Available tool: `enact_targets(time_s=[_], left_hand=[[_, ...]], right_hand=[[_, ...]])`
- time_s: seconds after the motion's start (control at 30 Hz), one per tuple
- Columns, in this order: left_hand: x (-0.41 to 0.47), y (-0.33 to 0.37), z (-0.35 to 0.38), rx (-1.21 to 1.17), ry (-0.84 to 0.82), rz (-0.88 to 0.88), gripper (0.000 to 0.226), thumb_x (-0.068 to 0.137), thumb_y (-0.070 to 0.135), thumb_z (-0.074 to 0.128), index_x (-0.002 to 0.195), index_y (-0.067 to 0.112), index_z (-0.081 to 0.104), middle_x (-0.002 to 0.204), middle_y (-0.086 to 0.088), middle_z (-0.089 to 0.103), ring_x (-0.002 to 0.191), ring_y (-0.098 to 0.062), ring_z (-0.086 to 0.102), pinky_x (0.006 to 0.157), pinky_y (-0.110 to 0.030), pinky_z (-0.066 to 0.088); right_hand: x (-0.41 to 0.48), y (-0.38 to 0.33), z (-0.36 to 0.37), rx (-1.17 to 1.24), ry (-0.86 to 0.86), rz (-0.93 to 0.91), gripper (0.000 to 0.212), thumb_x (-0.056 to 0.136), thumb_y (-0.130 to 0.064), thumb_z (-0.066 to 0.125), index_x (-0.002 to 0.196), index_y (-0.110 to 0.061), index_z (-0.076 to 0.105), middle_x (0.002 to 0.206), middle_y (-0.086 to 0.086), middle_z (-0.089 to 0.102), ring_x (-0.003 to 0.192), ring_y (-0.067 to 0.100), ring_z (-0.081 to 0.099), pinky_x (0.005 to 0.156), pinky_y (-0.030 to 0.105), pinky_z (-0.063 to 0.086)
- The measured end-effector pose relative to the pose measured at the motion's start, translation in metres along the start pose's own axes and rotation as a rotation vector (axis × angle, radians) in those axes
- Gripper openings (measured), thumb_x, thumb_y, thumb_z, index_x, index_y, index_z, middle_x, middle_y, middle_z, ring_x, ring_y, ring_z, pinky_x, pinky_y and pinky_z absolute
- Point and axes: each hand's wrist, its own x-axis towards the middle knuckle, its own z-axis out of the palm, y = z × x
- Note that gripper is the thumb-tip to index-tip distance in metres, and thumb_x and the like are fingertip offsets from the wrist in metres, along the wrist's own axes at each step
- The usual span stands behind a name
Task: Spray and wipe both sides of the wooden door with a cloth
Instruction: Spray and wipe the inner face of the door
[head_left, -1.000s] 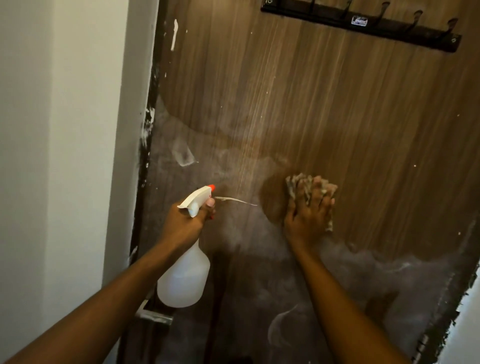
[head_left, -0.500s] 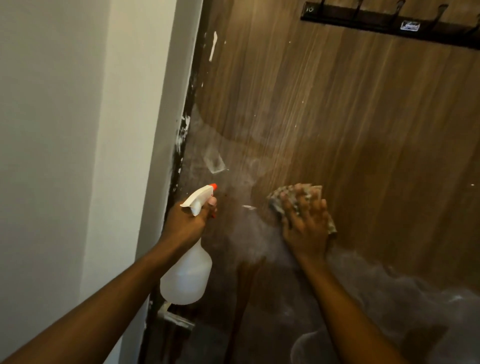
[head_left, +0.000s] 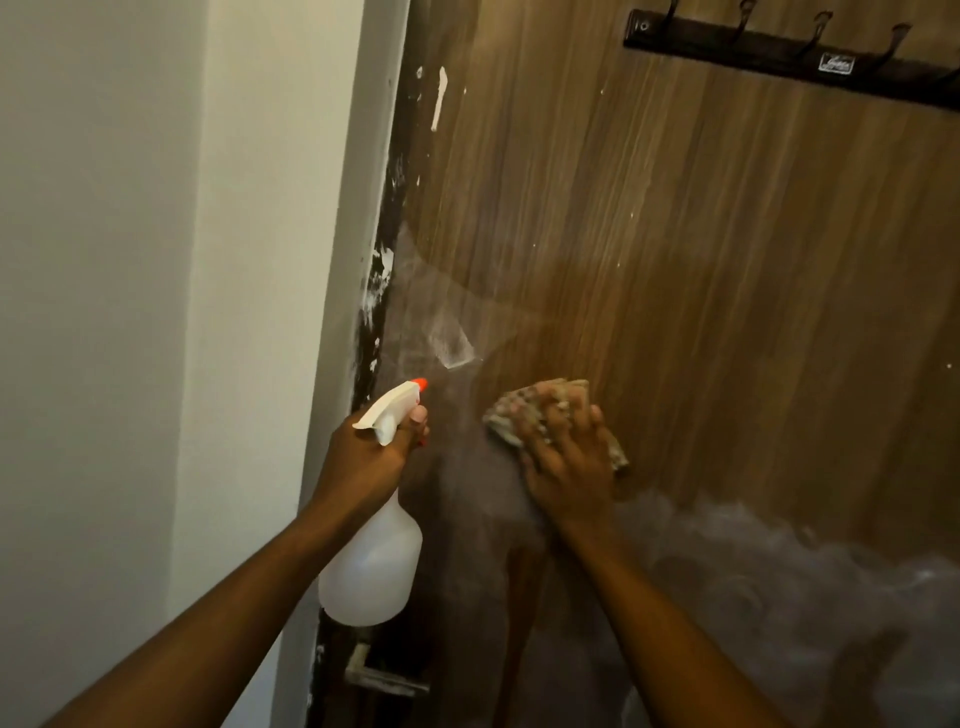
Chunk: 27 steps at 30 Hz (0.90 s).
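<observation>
Left hand: the left hand (head_left: 369, 452) wraps the neck of a white spray bottle (head_left: 371, 571), one finger on the trigger, so it can fire without a change of grip.
Nozzle: the orange tip (head_left: 420, 383) aims at the door, just left of the cloth, probably to wet the next patch.
Right hand: the right hand (head_left: 569, 467) lies flat, fingers spread, pressing a speckled cloth (head_left: 501, 415) onto the door; a flat palm spreads the pressure.
Wooden door: the wooden door (head_left: 675, 260) fills the view ahead, with brown vertical grain.
Surface: a pale, cloudy film (head_left: 779, 597) covers the lower part, while the upper wood looks cleaner. White paint flecks (head_left: 441, 98) dot the dark door edge (head_left: 387, 249).
Room: a plain pale wall (head_left: 104, 312) stands on the left and a dark coat-hook rail (head_left: 779, 57) is fixed high on the door. The light is dim and warm.
</observation>
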Motion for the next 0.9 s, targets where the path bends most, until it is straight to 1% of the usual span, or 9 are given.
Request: enact_targets(time_s=[0.13, 0.27, 0.43, 0.53, 0.6, 0.67, 0.73, 0.83, 0.9], left_hand=[[0.015, -0.008, -0.019, -0.011, -0.015, -0.060, 0.042, 0.097, 0.021, 0.048, 0.134, 0.002, 0.045, 0.137, -0.017, 0.051, 0.120, -0.035, 0.052, 0.101, -0.038, 0.041], [0.026, -0.009, -0.038, -0.014, -0.007, -0.068, 0.043, 0.094, 0.022, 0.051, 0.131, 0.001, 0.048, 0.134, -0.021, 0.053, 0.116, -0.038, 0.054, 0.105, -0.046, 0.042], [0.026, -0.010, -0.059, 0.020, -0.030, -0.027, 0.042, 0.094, 0.024, 0.053, 0.131, 0.004, 0.049, 0.128, -0.018, 0.057, 0.111, -0.036, 0.057, 0.102, -0.049, 0.045], [0.022, -0.009, -0.075, 0.027, -0.044, 0.013, 0.043, 0.092, 0.028, 0.054, 0.129, 0.006, 0.051, 0.123, -0.017, 0.060, 0.105, -0.037, 0.060, 0.096, -0.052, 0.049], [0.028, -0.013, -0.082, 0.029, -0.050, 0.024, 0.047, 0.087, 0.034, 0.056, 0.126, 0.007, 0.053, 0.118, -0.017, 0.062, 0.104, -0.036, 0.062, 0.092, -0.052, 0.051], [0.030, -0.013, -0.086, -0.007, -0.058, 0.039, 0.036, 0.089, 0.030, 0.058, 0.122, 0.015, 0.058, 0.110, -0.009, 0.067, 0.099, -0.024, 0.066, 0.085, -0.036, 0.056], [0.032, -0.017, -0.089, -0.005, -0.063, 0.066, 0.024, 0.093, 0.025, 0.056, 0.117, 0.025, 0.062, 0.102, 0.003, 0.070, 0.088, -0.010, 0.067, 0.073, -0.017, 0.055], [0.036, -0.019, -0.089, 0.023, -0.035, 0.032, 0.031, 0.093, 0.023, 0.056, 0.121, 0.010, 0.056, 0.115, -0.014, 0.065, 0.099, -0.028, 0.064, 0.088, -0.046, 0.055], [0.037, -0.020, -0.088, 0.042, -0.032, 0.030, 0.034, 0.093, 0.027, 0.056, 0.121, 0.008, 0.055, 0.115, -0.017, 0.064, 0.101, -0.033, 0.063, 0.090, -0.052, 0.052]], right_hand=[[0.068, -0.014, 0.001, 0.000, 0.123, 0.361, 0.051, 0.098, -0.035, 0.052, 0.148, -0.027, 0.045, 0.159, 0.008, 0.033, 0.148, 0.038, 0.022, 0.120, 0.056, 0.016], [0.131, -0.076, 0.028, -0.031, 0.131, 0.209, 0.052, 0.099, -0.038, 0.050, 0.150, -0.028, 0.041, 0.158, 0.007, 0.033, 0.148, 0.036, 0.021, 0.119, 0.056, 0.020], [0.064, -0.091, 0.033, -0.015, -0.040, -0.123, 0.050, 0.101, -0.035, 0.048, 0.150, -0.028, 0.041, 0.160, 0.007, 0.031, 0.150, 0.037, 0.018, 0.119, 0.057, 0.020], [0.045, -0.062, 0.020, -0.013, 0.017, 0.029, 0.056, 0.092, -0.030, 0.064, 0.146, -0.029, 0.047, 0.155, 0.009, 0.040, 0.145, 0.040, 0.030, 0.117, 0.059, 0.023], [0.081, -0.057, 0.016, -0.016, 0.057, 0.229, 0.054, 0.096, -0.033, 0.057, 0.149, -0.029, 0.043, 0.158, 0.008, 0.034, 0.147, 0.039, 0.027, 0.119, 0.058, 0.017], [0.139, -0.072, 0.015, 0.011, 0.083, 0.311, 0.054, 0.101, -0.035, 0.048, 0.152, -0.028, 0.036, 0.162, 0.006, 0.023, 0.150, 0.037, 0.015, 0.121, 0.056, 0.008], [0.187, -0.095, 0.021, -0.005, 0.100, 0.270, 0.054, 0.102, -0.037, 0.044, 0.154, -0.028, 0.034, 0.163, 0.007, 0.021, 0.151, 0.035, 0.009, 0.121, 0.055, 0.006], [0.192, -0.123, 0.040, -0.033, 0.066, 0.098, 0.054, 0.102, -0.037, 0.047, 0.154, -0.027, 0.034, 0.162, 0.008, 0.025, 0.151, 0.033, 0.009, 0.122, 0.054, 0.006], [0.153, -0.134, 0.049, -0.019, 0.002, -0.048, 0.056, 0.100, -0.035, 0.051, 0.153, -0.027, 0.035, 0.162, 0.009, 0.025, 0.151, 0.036, 0.011, 0.122, 0.054, 0.007]])
